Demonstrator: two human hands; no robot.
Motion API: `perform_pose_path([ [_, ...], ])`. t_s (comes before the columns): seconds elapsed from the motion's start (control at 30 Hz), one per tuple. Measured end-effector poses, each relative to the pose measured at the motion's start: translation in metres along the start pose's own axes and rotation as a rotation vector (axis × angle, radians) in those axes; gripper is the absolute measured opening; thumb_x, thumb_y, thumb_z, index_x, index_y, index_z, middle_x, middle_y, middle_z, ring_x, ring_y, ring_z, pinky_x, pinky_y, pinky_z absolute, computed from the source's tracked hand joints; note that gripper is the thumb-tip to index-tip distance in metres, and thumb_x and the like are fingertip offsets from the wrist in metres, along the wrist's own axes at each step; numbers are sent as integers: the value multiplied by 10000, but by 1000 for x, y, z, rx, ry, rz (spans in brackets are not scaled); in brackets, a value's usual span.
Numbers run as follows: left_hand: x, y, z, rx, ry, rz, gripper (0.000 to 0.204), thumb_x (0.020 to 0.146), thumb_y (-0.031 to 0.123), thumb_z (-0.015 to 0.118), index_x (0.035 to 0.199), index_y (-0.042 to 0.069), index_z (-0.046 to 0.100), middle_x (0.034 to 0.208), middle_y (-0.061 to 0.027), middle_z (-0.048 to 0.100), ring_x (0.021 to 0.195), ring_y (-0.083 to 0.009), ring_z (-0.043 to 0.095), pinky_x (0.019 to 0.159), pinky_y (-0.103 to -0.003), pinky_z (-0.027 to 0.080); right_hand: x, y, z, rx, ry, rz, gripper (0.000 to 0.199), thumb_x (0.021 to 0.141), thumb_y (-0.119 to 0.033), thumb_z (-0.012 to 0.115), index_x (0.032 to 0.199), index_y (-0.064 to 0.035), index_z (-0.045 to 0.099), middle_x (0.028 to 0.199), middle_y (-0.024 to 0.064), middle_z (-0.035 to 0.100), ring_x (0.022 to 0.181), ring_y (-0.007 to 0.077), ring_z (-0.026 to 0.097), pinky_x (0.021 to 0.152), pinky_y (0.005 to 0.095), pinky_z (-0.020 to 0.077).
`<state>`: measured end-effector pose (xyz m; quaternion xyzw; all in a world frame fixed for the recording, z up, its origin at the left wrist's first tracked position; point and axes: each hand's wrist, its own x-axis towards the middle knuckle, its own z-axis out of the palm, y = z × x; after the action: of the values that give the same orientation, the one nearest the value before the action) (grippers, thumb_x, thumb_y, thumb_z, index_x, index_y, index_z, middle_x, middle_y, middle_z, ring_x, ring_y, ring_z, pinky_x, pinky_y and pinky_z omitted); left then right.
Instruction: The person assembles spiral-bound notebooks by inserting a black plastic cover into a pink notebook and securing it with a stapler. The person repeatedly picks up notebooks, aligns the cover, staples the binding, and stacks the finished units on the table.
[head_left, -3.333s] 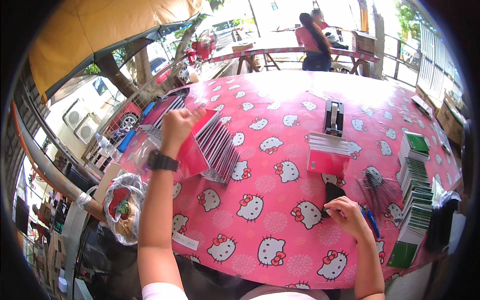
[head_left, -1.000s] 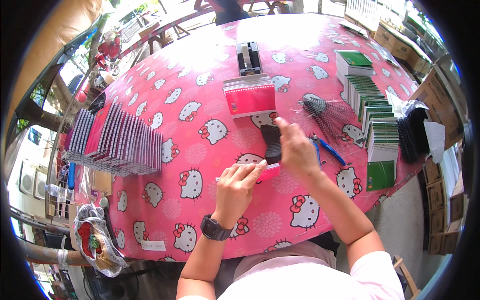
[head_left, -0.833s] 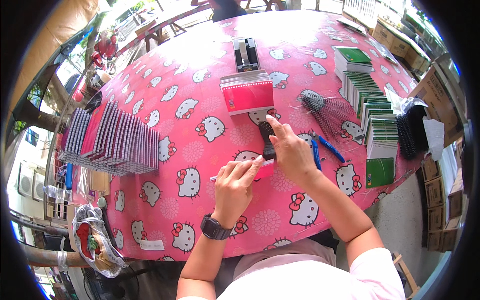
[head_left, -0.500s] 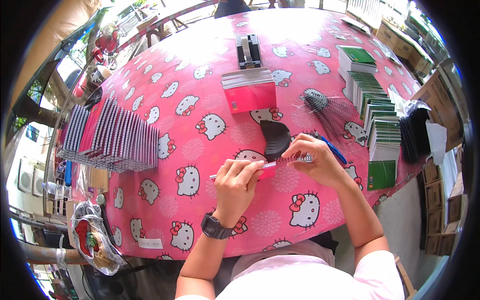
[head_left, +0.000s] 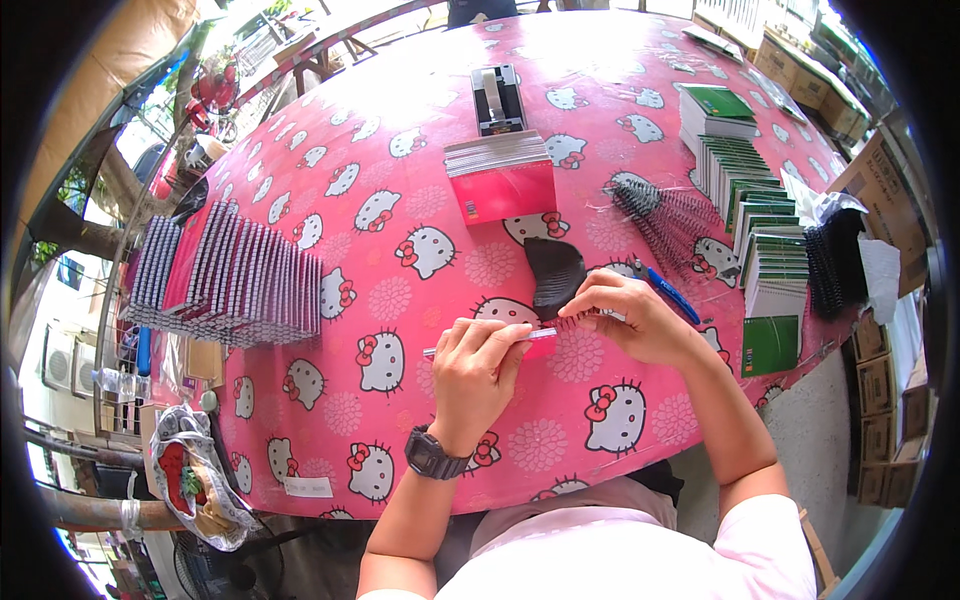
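Observation:
My left hand (head_left: 476, 368), wearing a black watch (head_left: 434, 453), is closed around a small notebook (head_left: 541, 346) held edge-up, with a strip of pink cover showing past the fingers. A thin dark spiral binding coil (head_left: 571, 322) runs from the notebook's right end to my right hand (head_left: 630, 312), whose thumb and fingers pinch it. How far the coil passes through the page holes is hidden. Just beyond the hands lies a curved black piece (head_left: 555, 278). Blue-handled pliers (head_left: 668, 294) rest to the right of my right hand.
A pink-covered notebook stack (head_left: 508, 190) stands ahead, with a tape dispenser (head_left: 498, 105) behind it. Spiral-bound notebooks (head_left: 240, 285) are piled at left. Loose coils (head_left: 672, 230) lie right of centre, beside rows of green notebooks (head_left: 770, 345) and a black coil bundle (head_left: 838, 265).
My right hand has shifted slightly left along the coil, toward the notebook. My left hand keeps its grip, and the whole view has moved a little.

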<state>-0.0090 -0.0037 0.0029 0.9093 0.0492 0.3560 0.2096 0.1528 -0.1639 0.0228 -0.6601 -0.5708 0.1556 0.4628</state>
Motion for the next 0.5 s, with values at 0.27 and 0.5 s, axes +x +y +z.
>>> perform_pose_path([
  [0.27,-1,-1,-2,-7,-27,-5,156,756,131,733,907,114,696,835,-19,644,784,-210,586,698,-348,449,-2,3,-5,109,-202,82,272,857,2,582,1118,-72,609,800,99,589,722,215,594,645,337,480],
  [0.5,7,19,0,-58,-90,-40,215,773,184,726,969,122,662,932,-24,632,844,-220,582,736,-358,432,6,-10,-3,176,-208,220,353,900,-57,571,1248,-84,525,706,44,611,660,155,628,612,313,508],
])
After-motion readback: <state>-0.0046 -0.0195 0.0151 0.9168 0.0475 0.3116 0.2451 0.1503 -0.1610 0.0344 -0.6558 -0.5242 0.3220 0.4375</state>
